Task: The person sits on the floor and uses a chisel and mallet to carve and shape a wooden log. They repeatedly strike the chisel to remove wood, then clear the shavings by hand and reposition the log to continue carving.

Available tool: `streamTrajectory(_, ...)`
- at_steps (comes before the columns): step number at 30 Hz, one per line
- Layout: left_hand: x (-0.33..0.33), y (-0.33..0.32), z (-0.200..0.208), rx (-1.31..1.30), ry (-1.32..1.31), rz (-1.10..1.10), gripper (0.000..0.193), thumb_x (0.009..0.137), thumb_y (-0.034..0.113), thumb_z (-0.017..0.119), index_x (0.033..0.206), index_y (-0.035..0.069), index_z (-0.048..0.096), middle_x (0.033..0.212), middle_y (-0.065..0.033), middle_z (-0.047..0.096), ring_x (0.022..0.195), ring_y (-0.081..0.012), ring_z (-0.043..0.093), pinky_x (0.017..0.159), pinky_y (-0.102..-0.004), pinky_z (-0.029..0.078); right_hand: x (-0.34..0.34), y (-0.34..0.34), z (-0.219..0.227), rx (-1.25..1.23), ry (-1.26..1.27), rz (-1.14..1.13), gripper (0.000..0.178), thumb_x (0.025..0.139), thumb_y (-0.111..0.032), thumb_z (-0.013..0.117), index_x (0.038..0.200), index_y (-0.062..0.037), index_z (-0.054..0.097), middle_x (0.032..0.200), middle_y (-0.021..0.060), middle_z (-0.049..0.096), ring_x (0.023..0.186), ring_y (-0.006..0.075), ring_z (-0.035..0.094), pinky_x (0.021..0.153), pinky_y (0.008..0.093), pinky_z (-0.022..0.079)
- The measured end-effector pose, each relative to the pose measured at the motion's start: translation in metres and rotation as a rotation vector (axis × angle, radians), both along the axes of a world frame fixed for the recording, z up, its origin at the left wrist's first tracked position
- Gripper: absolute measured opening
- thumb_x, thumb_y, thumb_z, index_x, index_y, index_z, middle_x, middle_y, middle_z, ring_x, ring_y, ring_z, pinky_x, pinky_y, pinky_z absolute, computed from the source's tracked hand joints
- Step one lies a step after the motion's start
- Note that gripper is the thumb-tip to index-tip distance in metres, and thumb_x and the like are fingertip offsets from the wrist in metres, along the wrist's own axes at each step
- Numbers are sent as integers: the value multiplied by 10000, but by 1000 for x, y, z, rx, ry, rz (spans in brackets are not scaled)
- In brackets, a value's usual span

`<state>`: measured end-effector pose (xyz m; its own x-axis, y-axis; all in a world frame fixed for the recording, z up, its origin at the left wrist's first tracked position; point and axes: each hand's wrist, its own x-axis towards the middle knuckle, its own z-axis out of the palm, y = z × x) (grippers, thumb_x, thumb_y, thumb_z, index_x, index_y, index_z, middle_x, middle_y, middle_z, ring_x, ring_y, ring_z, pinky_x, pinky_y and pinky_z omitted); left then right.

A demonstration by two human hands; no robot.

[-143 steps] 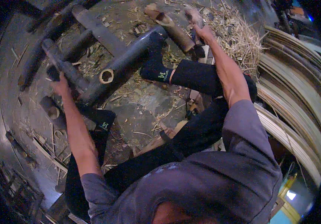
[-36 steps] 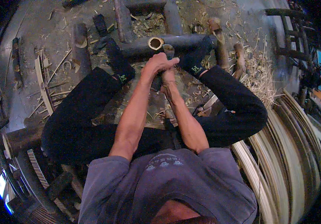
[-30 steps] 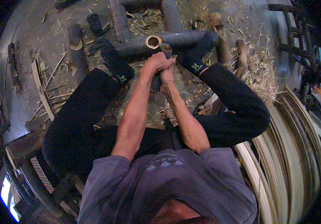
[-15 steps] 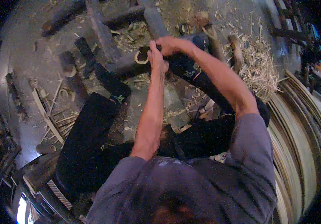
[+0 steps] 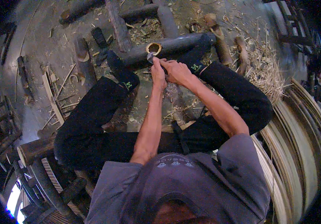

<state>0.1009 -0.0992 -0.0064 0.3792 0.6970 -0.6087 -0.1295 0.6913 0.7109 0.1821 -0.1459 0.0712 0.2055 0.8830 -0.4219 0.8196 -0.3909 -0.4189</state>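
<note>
A thick dark pole [image 5: 130,59] lies across the floor by my feet, with a round hole [image 5: 154,48] cut in its side; the hole has a pale wooden rim. Both my hands are closed round a hand tool with a grey metal blade [image 5: 150,57], its tip at the near edge of the hole. My left hand [image 5: 158,72] grips it close behind the blade, the thumb laid along it. Just to the right, my right hand [image 5: 178,72] wraps the rear part. Fingers hide most of the handle, so its exact kind is unclear.
Pale shavings [image 5: 261,72] heap at the right, above long split strips [image 5: 298,138] in a curved bundle. Two poles joined by a crosspiece [image 5: 140,13] lie beyond the holed pole. Thin sticks [image 5: 54,99] and short logs [image 5: 84,56] lie to the left, a cut pole [image 5: 37,151] lower left.
Both hands have drawn back toward me from the pole, baring the hole and the tool's metal blade. My right elbow has come lower and nearer my body, and the view has shifted slightly.
</note>
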Motion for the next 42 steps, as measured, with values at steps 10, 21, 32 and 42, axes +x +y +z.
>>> streamTrajectory(10,-24,106,23,663,891,-1019,550,927,450,381,879,-51,604,856,-267,615,800,-423,570,729,-443,451,-111,81,-84,780,1562,-1331,289,923,-302,470,1124,-98,514,924,45,571,870,170,550,768,303,460)
streamTrajectory(21,7,27,5,246,560,-404,650,944,437,247,954,-125,574,1020,-358,548,1006,-484,521,870,-510,394,17,14,-43,26,473,-182,668,710,-253,649,1325,-110,431,1218,189,547,1071,375,548,926,404,436)
streamTrajectory(32,-11,128,-13,533,746,-1164,431,803,426,527,915,19,611,939,-195,642,881,-336,624,746,-428,474,-107,79,-130,740,1093,-1110,643,826,-173,599,1382,-28,309,1320,72,476,1196,196,461,991,291,349)
streamTrajectory(42,-24,74,-6,471,625,-803,659,930,467,306,984,-132,578,1030,-352,554,1048,-465,513,904,-471,388,-54,31,-62,409,647,-536,696,755,-109,607,1378,-2,315,1416,111,369,1289,207,358,1026,293,302)
